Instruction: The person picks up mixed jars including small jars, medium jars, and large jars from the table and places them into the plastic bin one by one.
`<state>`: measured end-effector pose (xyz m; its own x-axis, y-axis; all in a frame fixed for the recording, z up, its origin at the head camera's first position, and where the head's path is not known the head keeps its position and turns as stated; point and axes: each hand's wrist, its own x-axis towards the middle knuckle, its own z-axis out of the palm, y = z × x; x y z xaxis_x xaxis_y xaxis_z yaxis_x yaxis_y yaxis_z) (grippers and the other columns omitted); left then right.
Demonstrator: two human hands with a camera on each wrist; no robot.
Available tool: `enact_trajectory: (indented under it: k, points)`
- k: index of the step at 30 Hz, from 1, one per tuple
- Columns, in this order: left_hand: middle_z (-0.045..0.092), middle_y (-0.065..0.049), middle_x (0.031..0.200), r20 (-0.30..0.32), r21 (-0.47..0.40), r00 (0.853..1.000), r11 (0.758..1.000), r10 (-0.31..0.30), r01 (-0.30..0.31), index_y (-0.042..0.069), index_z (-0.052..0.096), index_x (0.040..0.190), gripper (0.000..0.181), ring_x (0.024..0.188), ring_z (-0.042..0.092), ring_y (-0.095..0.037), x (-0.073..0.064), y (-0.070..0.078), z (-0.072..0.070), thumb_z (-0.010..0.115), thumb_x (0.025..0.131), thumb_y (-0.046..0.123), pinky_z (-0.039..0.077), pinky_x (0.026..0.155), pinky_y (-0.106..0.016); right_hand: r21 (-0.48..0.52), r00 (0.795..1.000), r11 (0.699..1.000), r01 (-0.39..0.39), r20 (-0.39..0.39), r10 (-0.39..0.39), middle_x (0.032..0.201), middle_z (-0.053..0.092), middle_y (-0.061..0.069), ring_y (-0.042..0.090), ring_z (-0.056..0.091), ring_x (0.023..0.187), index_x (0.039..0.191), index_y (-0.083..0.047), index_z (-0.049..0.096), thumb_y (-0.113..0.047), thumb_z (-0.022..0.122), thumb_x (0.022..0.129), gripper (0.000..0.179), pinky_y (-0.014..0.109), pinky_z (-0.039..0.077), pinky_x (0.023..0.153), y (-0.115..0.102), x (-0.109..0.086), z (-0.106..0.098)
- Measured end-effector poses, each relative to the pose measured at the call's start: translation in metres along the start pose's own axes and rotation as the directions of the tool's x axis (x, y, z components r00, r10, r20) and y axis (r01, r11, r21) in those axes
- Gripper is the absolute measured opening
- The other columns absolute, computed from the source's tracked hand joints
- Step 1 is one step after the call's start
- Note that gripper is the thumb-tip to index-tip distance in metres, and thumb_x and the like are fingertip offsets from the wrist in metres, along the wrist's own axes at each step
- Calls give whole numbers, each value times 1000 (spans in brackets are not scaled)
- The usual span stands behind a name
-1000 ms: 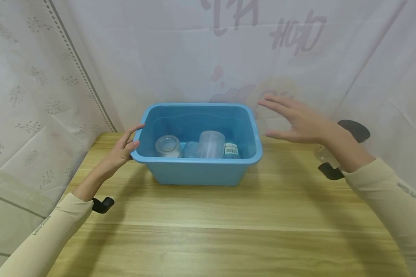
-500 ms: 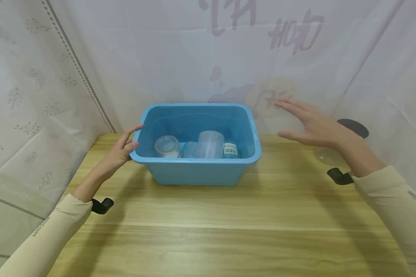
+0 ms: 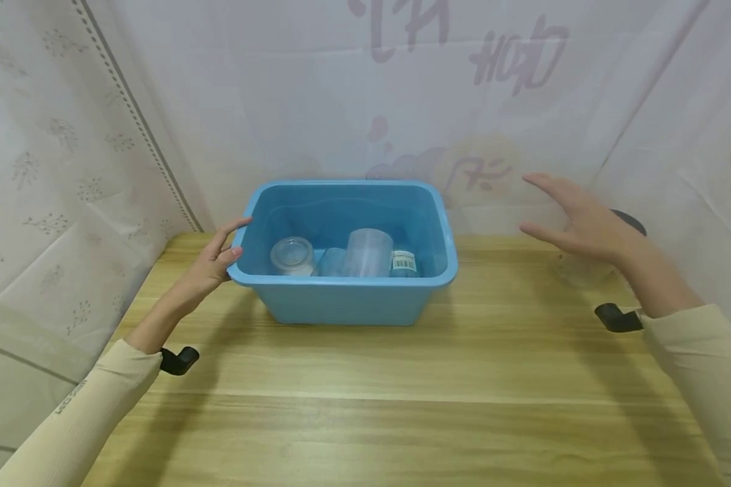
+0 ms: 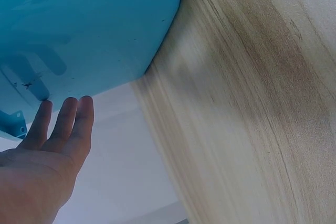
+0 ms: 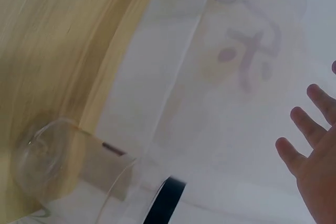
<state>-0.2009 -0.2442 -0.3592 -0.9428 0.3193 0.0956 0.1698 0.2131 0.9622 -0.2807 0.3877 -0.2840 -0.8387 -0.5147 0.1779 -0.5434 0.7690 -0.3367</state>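
Observation:
A blue plastic tub [image 3: 344,304] stands on the wooden table. My left hand [image 3: 210,267] rests at its left rim, with thumb and index finger at the edge. In the left wrist view, straight fingers [image 4: 68,124] reach the tub's outer wall. My right hand [image 3: 591,223] hovers right of the tub, fingers spread and holding nothing. Behind and below it stands a clear jar [image 3: 575,269] with a black lid [image 3: 630,220], partly hidden by the hand and wrist. The right wrist view shows the jar [image 5: 100,177] apart from the fingers.
Inside the tub lie a round clear lidded container [image 3: 292,253], a frosted cylindrical container [image 3: 368,253], a bluish clear container [image 3: 331,262] and an item with a barcode label [image 3: 404,261]. A printed white curtain [image 3: 304,88] hangs behind the wooden table [image 3: 365,426].
My right hand has moved to the right, away from the tub and over towards the jar. The left hand stays at the tub's rim, and the tub has not visibly moved.

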Motion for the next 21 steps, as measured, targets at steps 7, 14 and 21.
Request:
enact_trajectory:
  k: [7,14,21]
  points:
    - [45,-34,138,1,8,1000,1000,-8,8,25,22,162,54,101,64,-24,0,1,0,41,112,21,53,83,-28,77,997,994,-75,-10,76,167,14,13,45,13,148,164,-33,15,-31,68,99,84,69,6,112,17,-6,-7]
    - [46,-33,138,3,8,1000,1000,-1,1,24,22,162,54,101,64,-25,-1,3,1,42,112,20,52,84,-28,66,987,987,-144,-57,148,167,13,13,46,8,149,165,-27,16,-32,67,99,83,70,3,111,27,-14,-14]
    - [46,-33,137,6,11,1000,1000,1,-1,25,22,162,54,101,64,-25,-1,2,0,41,112,20,52,83,-28,77,964,969,-236,-110,243,167,10,15,46,5,149,165,-23,16,-36,68,98,86,71,2,110,39,-21,-17]
